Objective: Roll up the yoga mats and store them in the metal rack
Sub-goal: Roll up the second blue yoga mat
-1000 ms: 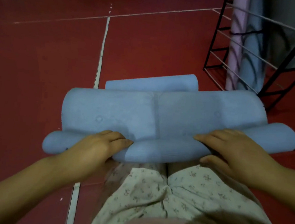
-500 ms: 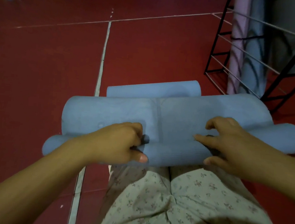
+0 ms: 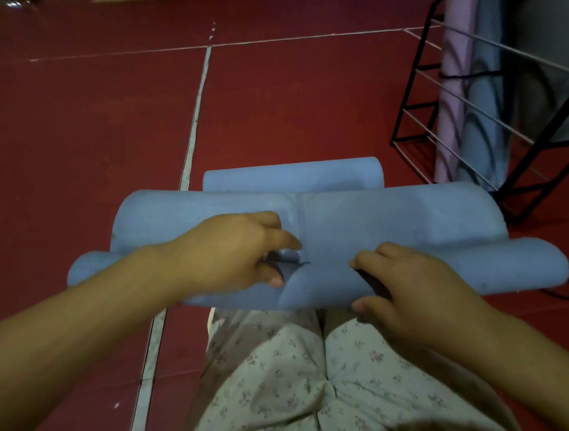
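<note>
A light blue yoga mat lies partly rolled across the red floor just in front of my knees, its near roll stretching left to right. My left hand grips the near roll left of the middle, fingers curled over it and thumb underneath. My right hand grips the same roll right of the middle, fingers on top and thumb at the near edge. The far end of the mat shows behind the roll. The black metal rack stands at the upper right.
Inside the rack stand a rolled pink mat and a rolled blue mat. White lines cross the red floor. My legs in pale floral trousers fill the bottom centre.
Both hands have slid toward the middle of the roll and come closer together. Their fingers have curled over the roll. The view has shifted slightly, so the rack looks nearer.
</note>
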### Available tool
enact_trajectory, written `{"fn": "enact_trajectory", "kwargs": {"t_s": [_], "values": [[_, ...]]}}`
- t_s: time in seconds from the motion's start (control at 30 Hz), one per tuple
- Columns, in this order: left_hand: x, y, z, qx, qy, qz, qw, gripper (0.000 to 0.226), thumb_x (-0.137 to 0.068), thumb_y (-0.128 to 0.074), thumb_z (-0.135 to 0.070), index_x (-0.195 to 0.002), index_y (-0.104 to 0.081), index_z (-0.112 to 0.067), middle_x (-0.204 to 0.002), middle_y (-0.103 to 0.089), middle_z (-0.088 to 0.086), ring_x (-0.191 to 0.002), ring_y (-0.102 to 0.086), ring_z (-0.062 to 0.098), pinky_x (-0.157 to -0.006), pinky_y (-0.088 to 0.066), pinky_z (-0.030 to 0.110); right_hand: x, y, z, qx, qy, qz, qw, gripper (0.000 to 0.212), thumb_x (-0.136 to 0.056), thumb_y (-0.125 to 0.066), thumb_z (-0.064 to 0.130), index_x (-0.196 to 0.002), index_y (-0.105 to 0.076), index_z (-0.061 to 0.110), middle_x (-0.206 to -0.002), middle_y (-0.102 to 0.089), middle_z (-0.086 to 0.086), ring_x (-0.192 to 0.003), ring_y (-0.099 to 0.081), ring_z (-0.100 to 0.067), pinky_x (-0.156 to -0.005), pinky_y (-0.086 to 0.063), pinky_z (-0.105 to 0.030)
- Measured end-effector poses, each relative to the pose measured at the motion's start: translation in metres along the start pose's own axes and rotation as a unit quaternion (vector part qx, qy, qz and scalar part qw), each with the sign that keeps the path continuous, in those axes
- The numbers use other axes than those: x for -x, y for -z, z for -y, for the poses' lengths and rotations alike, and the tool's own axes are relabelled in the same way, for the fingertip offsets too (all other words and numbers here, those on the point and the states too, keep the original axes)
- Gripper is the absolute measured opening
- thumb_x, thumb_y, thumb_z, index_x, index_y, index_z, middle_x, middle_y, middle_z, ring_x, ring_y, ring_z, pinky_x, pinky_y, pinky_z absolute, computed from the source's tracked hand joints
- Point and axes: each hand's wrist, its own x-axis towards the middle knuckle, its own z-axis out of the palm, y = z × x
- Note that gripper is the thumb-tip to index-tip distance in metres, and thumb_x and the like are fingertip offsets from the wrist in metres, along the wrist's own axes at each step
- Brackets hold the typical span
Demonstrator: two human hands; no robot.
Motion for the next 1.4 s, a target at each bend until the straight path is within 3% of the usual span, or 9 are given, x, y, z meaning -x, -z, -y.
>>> {"fn": "enact_trajectory", "kwargs": {"t_s": [0.1, 0.5, 0.67, 0.8, 0.93, 1.03, 1.13, 1.23, 1.4], "values": [[0.018, -0.02, -0.025, -0.107, -0.087, -0.098, 0.986, 0.039, -0.06, -0.071, -0.009, -0.098, -0.072, -0.016, -0.077, -0.064, 0.004, -0.055, -0.061, 0.024, -0.039, -0.046, 0.03, -0.008, 0.005, -0.002, -0.016, -0.009, 0.03, 0.999, 0.042, -0.081, -0.064, 0.051, -0.114, -0.052, 0.028, -0.103, -0.053, 0.007, -0.094, -0.054, -0.012, -0.078, -0.044, -0.027], [-0.005, -0.026, -0.019, -0.09, -0.044, -0.084, 0.991, 0.022, -0.06, -0.072, -0.036, -0.066, -0.066, -0.016, -0.058, -0.053, 0.002, -0.041, -0.052, 0.023, -0.042, -0.02, 0.019, -0.039, 0.027, -0.015, -0.052, -0.011, 0.151, 0.987, 0.048, -0.079, -0.065, 0.053, -0.121, -0.054, 0.034, -0.116, -0.057, 0.012, -0.101, -0.053, -0.004, -0.087, -0.044, -0.024], [-0.028, -0.002, -0.013, -0.026, 0.012, 0.02, 0.999, 0.039, -0.08, -0.051, -0.049, -0.089, -0.071, -0.016, -0.079, -0.061, 0.002, -0.076, -0.056, 0.021, -0.057, -0.031, 0.029, -0.025, 0.015, 0.007, 0.011, 0.017, 0.005, 1.0, 0.04, -0.08, -0.069, 0.035, -0.117, -0.054, 0.028, -0.113, -0.048, 0.008, -0.103, -0.049, -0.013, -0.079, -0.045, -0.03], [-0.046, 0.009, 0.006, 0.113, 0.073, 0.121, 0.983, 0.038, -0.078, -0.071, -0.044, -0.094, -0.071, -0.01, -0.081, -0.066, 0.009, -0.066, -0.051, 0.012, -0.061, -0.04, 0.027, -0.021, -0.006, 0.016, 0.067, 0.058, -0.084, 0.993, 0.051, -0.039, -0.089, 0.021, -0.077, -0.055, 0.016, -0.077, -0.054, -0.001, -0.064, -0.053, -0.02, -0.051, -0.034, -0.028], [-0.056, 0.009, 0.012, 0.157, 0.088, 0.149, 0.972, 0.039, -0.08, -0.072, -0.039, -0.099, -0.071, -0.005, -0.091, -0.068, 0.013, -0.068, -0.051, 0.01, -0.064, -0.039, 0.021, -0.032, -0.009, 0.009, 0.065, 0.066, -0.113, 0.989, 0.05, -0.033, -0.091, 0.02, -0.068, -0.056, 0.016, -0.067, -0.054, 0.0, -0.055, -0.053, -0.018, -0.044, -0.031, -0.024], [-0.052, 0.006, 0.004, 0.092, 0.086, 0.104, 0.987, 0.03, -0.081, -0.071, -0.034, -0.102, -0.071, -0.012, -0.098, -0.065, 0.011, -0.088, -0.059, 0.022, -0.081, -0.048, 0.034, -0.039, -0.002, 0.01, 0.079, 0.078, -0.086, 0.99, 0.04, -0.056, -0.084, 0.026, -0.08, -0.053, 0.019, -0.081, -0.052, 0.003, -0.071, -0.054, -0.017, -0.053, -0.028, -0.027], [-0.033, -0.006, -0.018, -0.003, 0.061, -0.06, 0.996, 0.022, -0.081, -0.061, -0.024, -0.099, -0.066, -0.013, -0.091, -0.055, 0.012, -0.081, -0.057, 0.033, -0.066, -0.048, 0.041, -0.047, 0.01, 0.008, 0.065, 0.056, 0.0, 0.996, 0.03, -0.079, -0.067, 0.037, -0.098, -0.047, 0.024, -0.096, -0.045, 0.007, -0.093, -0.05, -0.015, -0.064, -0.029, -0.028], [-0.013, -0.024, -0.034, -0.048, 0.019, -0.143, 0.988, 0.027, -0.068, -0.05, -0.014, -0.091, -0.065, -0.012, -0.076, -0.055, 0.009, -0.061, -0.055, 0.031, -0.048, -0.045, 0.033, -0.058, 0.021, 0.006, 0.047, 0.055, 0.041, 0.997, 0.032, -0.077, -0.069, 0.04, -0.092, -0.045, 0.025, -0.085, -0.038, 0.01, -0.085, -0.049, -0.014, -0.063, -0.032, -0.029], [-0.009, -0.044, -0.034, -0.06, 0.056, -0.149, 0.985, 0.052, -0.073, -0.064, -0.037, -0.113, -0.064, -0.004, -0.087, -0.061, 0.015, -0.071, -0.06, 0.032, -0.061, -0.051, 0.035, -0.08, 0.027, 0.0, 0.01, 0.069, 0.111, 0.991, 0.036, -0.071, -0.077, 0.043, -0.079, -0.044, 0.03, -0.075, -0.044, 0.011, -0.069, -0.046, -0.009, -0.06, -0.036, -0.027]]}}
